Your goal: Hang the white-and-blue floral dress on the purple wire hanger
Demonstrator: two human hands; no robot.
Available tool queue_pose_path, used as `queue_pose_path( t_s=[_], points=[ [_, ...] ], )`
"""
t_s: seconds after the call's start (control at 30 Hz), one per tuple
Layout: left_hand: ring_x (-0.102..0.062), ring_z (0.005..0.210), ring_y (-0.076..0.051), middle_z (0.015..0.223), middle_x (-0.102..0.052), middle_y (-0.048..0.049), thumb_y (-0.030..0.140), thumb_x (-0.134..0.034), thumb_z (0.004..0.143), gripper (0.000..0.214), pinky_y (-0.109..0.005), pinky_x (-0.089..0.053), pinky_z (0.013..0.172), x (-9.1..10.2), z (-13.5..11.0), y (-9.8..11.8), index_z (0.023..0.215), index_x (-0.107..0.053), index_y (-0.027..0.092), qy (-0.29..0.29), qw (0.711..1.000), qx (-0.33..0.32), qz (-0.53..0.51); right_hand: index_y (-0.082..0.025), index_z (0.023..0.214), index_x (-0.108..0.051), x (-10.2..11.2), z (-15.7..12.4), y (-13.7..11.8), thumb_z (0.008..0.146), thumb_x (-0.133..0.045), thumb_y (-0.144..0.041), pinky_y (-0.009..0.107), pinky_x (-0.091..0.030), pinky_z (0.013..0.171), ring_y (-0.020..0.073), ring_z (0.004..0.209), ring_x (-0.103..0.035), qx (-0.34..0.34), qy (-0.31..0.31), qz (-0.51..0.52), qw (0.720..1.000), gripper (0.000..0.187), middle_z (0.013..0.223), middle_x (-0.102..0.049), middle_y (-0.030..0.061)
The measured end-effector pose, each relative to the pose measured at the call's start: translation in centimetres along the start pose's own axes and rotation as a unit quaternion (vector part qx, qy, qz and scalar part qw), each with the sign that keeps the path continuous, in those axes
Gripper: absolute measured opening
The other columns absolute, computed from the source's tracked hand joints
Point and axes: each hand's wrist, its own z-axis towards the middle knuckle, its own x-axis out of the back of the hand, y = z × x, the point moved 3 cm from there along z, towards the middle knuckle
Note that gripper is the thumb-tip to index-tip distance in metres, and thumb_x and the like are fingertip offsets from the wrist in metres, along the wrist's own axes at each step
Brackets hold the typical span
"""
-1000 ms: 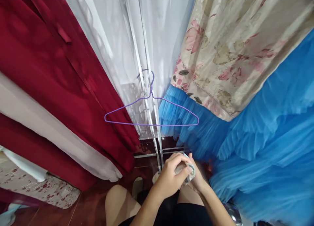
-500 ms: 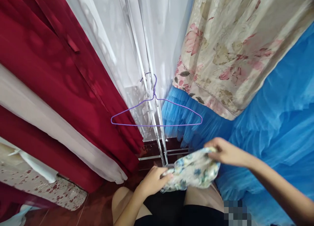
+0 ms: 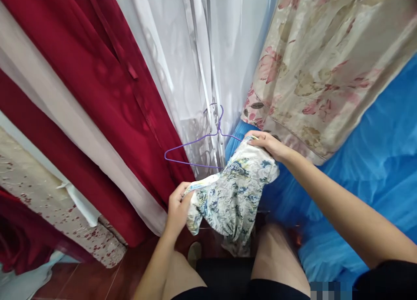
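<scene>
A small white garment with a blue and yellow floral print (image 3: 233,191), which looks like a short-sleeved top or dress, hangs spread between my two hands. My left hand (image 3: 179,206) pinches it at its left shoulder edge. At the upper right corner, my right hand (image 3: 269,144) grips the other shoulder. The lower part dangles above my knees. Behind it, a purple wire hanger (image 3: 192,140) hangs by its hook on a white metal rack pole (image 3: 210,91). The garment covers the hanger's right end.
Long dark red cloth (image 3: 130,130) and white cloth (image 3: 172,52) hang at left and centre. A beige floral dress (image 3: 312,74) and a blue tulle skirt (image 3: 368,161) hang on the right. Reddish tiled floor (image 3: 87,282) shows below.
The bunched garment has been raised and opened out, its body now hanging down. My right hand moved up and left; my left hand moved left and slightly up. The view shifted a little.
</scene>
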Motion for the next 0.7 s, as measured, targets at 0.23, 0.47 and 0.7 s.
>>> queue_pose_path(
  t_s=[0.23,0.47,0.7],
  points=[
    [-0.061,0.113,-0.029,0.115,-0.073,-0.0061,0.013,-0.048,0.082,0.033,-0.048,-0.034,0.108,9.5,6.7,-3.1,0.099,-0.072,0.026,0.013,0.947,-0.118,0.298,-0.016,0.101,-0.078,-0.2,-0.2,-1.4,0.064,-0.083,-0.027,0.025,-0.047,0.055,0.0168,0.061,-0.065,-0.012,-0.047,-0.031,0.998,0.039,0.078,-0.077,0.0052],
    [-0.061,0.113,-0.022,0.140,-0.054,-0.0126,0.014,-0.052,0.081,0.030,-0.037,-0.045,0.099,8.7,15.2,3.4,0.110,-0.060,0.019,0.175,0.954,-0.182,0.159,-0.019,0.113,-0.076,-1.5,-1.7,-0.6,0.068,-0.084,-0.031,0.025,-0.052,0.067,0.0176,0.074,-0.070,-0.018,-0.041,0.004,0.999,0.047,0.091,-0.078,0.0050],
    [-0.060,0.073,-0.017,0.087,-0.069,-0.0017,0.032,-0.055,0.090,0.031,-0.027,-0.045,0.071,5.6,13.3,4.4,0.119,-0.055,0.021,0.095,0.977,-0.115,0.153,-0.015,0.102,-0.077,0.3,-6.8,5.5,0.078,-0.078,-0.049,0.026,-0.054,0.063,0.0184,0.069,-0.070,-0.048,0.083,0.061,0.994,0.042,0.081,-0.078,0.0054]
  ],
)
